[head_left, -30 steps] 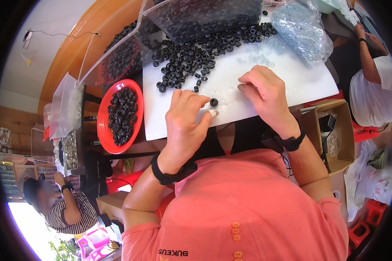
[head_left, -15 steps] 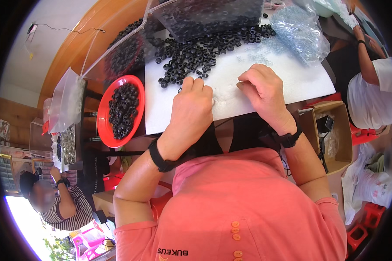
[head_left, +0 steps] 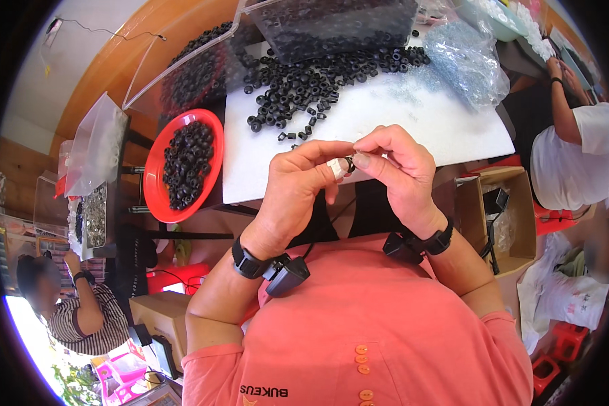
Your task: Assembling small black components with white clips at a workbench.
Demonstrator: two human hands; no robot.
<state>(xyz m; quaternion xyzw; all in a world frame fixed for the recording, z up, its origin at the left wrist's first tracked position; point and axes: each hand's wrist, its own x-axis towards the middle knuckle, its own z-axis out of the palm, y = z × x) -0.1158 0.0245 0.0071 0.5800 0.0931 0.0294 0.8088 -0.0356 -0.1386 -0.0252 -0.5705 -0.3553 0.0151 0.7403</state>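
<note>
At the far left we see a person in a striped shirt point(head_left: 91, 318), who sits well apart from the work. Next comes a red plate point(head_left: 153, 199), and many black beads point(head_left: 185, 166) lie in it. To the right of this plate there is a white sheet point(head_left: 247, 179), and on its far part is spread a loose pile of black beads point(head_left: 287, 101), just in front of a transparent bin point(head_left: 331, 37). Over the near edge of the sheet, our left hand point(head_left: 294, 176) has its thumb and fingers closed together, and with them it holds one black bead point(head_left: 350, 164); the thumb carries a white wrapping point(head_left: 336, 168) near its tip. Our right hand point(head_left: 402, 166) meets it there, with thumb and forefinger brought close to each other beside this bead, but we cannot tell if it grips something small. Farther right, at the back of the sheet, rests a plastic bag point(head_left: 467, 64) with many tiny pale pieces. Below it stands an open cardboard box point(head_left: 524, 227), and at the far right we see a person in a white shirt point(head_left: 568, 166).
</note>
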